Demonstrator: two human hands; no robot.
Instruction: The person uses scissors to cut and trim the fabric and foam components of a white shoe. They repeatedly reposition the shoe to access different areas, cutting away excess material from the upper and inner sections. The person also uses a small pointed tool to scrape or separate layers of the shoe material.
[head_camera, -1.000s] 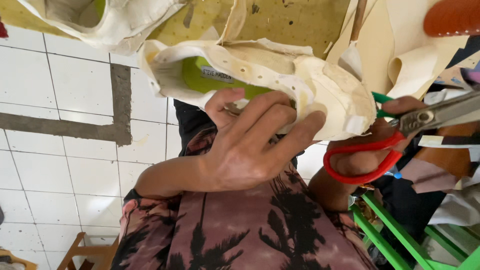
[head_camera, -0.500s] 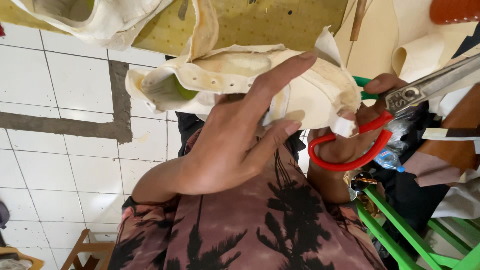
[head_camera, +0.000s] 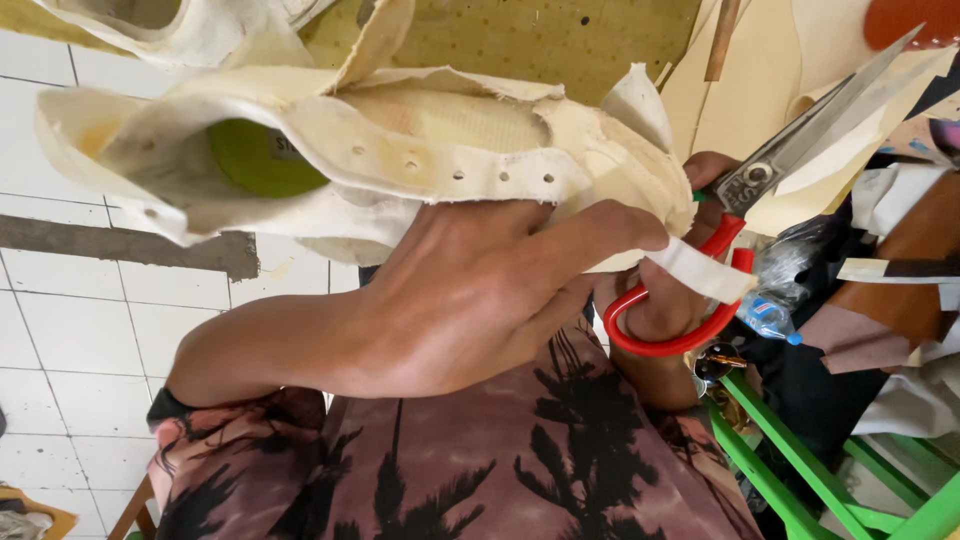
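Observation:
My left hand (head_camera: 470, 290) grips from below a cream-coloured shoe upper (head_camera: 430, 150) with a row of punched eyelet holes. It is stretched over a green shoe form (head_camera: 255, 160). A loose cream strip (head_camera: 700, 270) hangs from the upper's right end, under my left forefinger. My right hand (head_camera: 665, 305) is shut in the red handles of a pair of scissors (head_camera: 790, 150). Their steel blades point up and to the right, just right of the upper and apart from it.
A green metal frame (head_camera: 790, 470) stands at the lower right, with a small plastic bottle (head_camera: 765, 315) and brown and cream material pieces (head_camera: 900, 290) above it. A yellow pegboard (head_camera: 540, 40) lies behind, and another cream upper (head_camera: 170, 30) shows at the top left. White tiled floor (head_camera: 70, 340) is on the left.
The shoe upper has turned and come closer, with its eyelet row facing me. My left hand has shifted its grip beneath it. The scissors have swung upward to the right.

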